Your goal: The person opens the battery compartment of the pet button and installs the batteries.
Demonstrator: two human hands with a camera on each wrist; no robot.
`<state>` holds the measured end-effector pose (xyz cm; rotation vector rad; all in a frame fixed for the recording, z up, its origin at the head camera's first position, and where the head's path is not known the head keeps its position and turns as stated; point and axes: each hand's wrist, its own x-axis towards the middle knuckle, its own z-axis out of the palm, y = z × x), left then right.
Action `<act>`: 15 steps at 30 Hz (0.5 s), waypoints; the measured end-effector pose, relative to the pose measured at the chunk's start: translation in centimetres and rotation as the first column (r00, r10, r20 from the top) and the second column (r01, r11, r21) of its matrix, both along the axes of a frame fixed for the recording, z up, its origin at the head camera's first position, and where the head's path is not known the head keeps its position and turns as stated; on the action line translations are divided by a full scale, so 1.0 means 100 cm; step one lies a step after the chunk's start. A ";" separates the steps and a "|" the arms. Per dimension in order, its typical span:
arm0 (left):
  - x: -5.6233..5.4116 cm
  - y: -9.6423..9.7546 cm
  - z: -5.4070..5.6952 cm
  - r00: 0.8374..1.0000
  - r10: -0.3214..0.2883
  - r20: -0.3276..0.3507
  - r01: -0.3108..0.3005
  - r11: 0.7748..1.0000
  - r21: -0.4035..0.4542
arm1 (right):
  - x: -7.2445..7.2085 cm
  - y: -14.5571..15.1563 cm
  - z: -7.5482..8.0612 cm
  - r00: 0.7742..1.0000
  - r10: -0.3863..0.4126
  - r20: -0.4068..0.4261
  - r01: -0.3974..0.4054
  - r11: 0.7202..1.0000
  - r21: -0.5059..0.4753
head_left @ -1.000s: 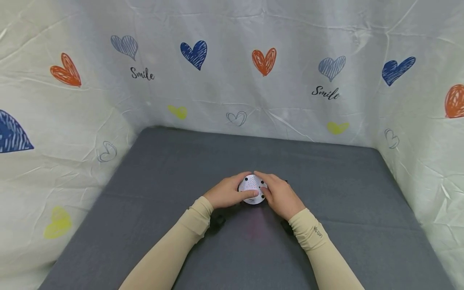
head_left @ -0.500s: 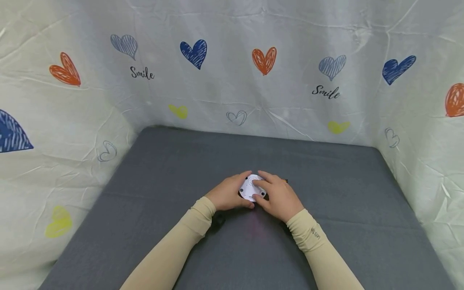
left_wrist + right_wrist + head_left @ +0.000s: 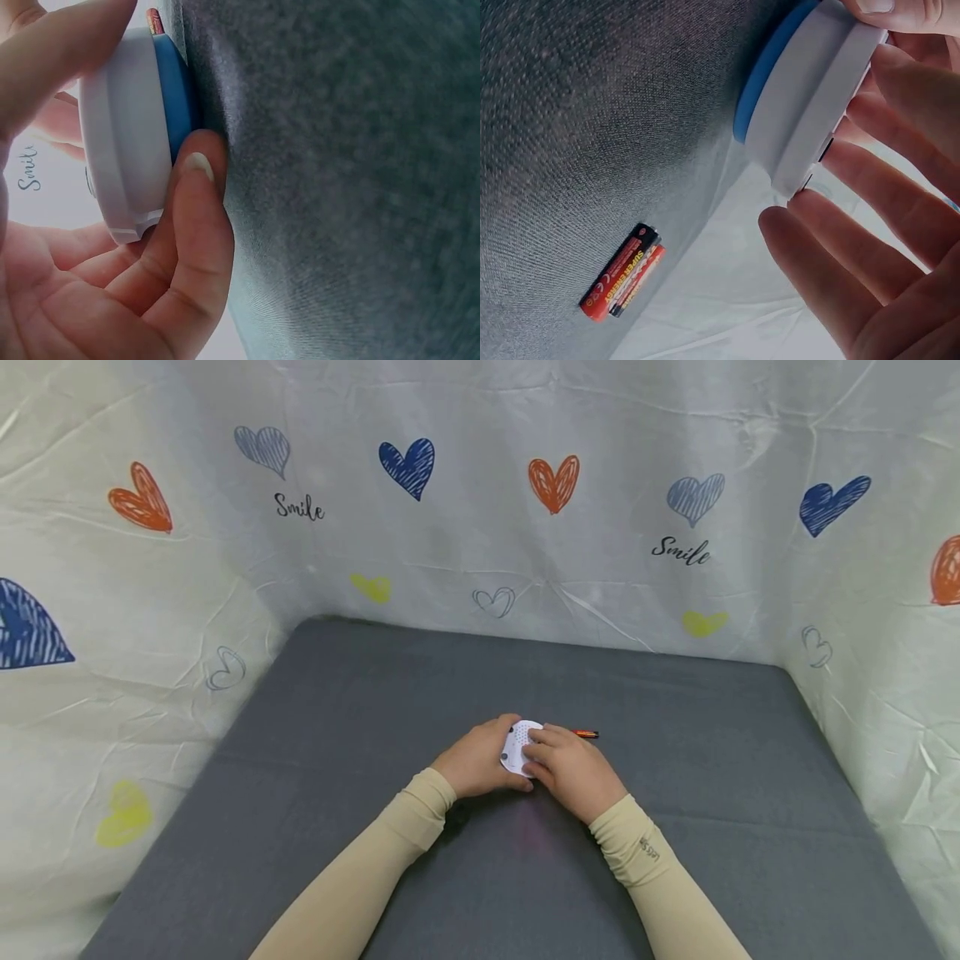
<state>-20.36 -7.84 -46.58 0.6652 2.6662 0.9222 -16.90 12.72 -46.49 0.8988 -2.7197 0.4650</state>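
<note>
A round white device (image 3: 517, 747) with small holes and dark feet on its upward face has a blue underside (image 3: 177, 94). My left hand (image 3: 480, 758) grips it by its edge, one fingertip (image 3: 198, 161) against the blue part. On the right, my right hand (image 3: 576, 770) lays its fingertips over the upper face, hiding part of it. Those fingers (image 3: 840, 285) look spread and only lightly bent in the right wrist view, one of them off the far edge. The device stays close over the grey cloth surface.
Beyond my right hand lie two red and black batteries (image 3: 622, 274) side by side, one partly behind the other; the head view shows a battery end (image 3: 586, 734). Grey cloth (image 3: 420, 677) covers the table, with a white heart-print curtain (image 3: 480, 552) around it.
My left thumb has slid off the device's face to its near edge. My right fingers have moved left over the face, and more of a battery shows behind that hand.
</note>
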 end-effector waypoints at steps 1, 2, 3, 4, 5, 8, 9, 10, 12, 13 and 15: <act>0.000 0.000 0.000 1.000 0.001 0.000 -0.001 1.000 -0.001 | 0.000 0.000 0.000 1.000 0.004 -0.007 -0.004 1.000 -0.002; 0.000 0.000 0.000 1.000 0.001 0.000 -0.001 1.000 -0.004 | 0.000 -0.001 0.000 1.000 0.011 -0.012 -0.011 1.000 -0.005; 0.001 0.000 0.001 1.000 0.001 -0.001 -0.001 1.000 -0.005 | 0.000 -0.001 -0.001 1.000 0.019 -0.020 -0.019 1.000 -0.008; 0.001 0.000 0.000 1.000 0.001 -0.003 -0.001 1.000 -0.009 | 0.000 -0.001 -0.001 0.999 0.028 -0.028 -0.028 1.000 -0.012; 0.001 0.000 0.000 1.000 0.001 -0.006 -0.002 1.000 -0.015 | 0.000 -0.002 -0.001 0.999 0.038 -0.037 -0.038 0.999 -0.013; 0.001 0.001 0.000 1.000 0.005 -0.011 -0.006 1.000 -0.025 | 0.000 -0.004 -0.002 0.996 0.057 -0.063 -0.058 0.998 -0.012; 0.001 0.001 -0.001 1.000 0.007 -0.012 -0.007 1.000 -0.026 | 0.000 -0.004 -0.002 0.996 0.061 -0.073 -0.061 0.998 -0.008; 0.001 0.001 -0.001 1.000 0.007 -0.013 -0.007 0.999 -0.031 | 0.000 -0.005 -0.003 0.995 0.063 -0.084 -0.063 0.998 -0.002; 0.001 0.001 -0.001 1.000 0.007 -0.017 -0.008 0.999 -0.033 | 0.001 -0.006 -0.004 0.992 0.066 -0.104 -0.065 0.998 0.010; 0.001 0.001 -0.001 1.000 0.007 -0.018 -0.007 0.999 -0.035 | 0.001 -0.006 -0.005 0.991 0.067 -0.113 -0.066 0.998 0.014; 0.001 0.001 -0.001 1.000 0.004 -0.021 -0.005 0.999 -0.037 | 0.001 -0.007 -0.007 0.988 0.068 -0.139 -0.065 0.997 0.028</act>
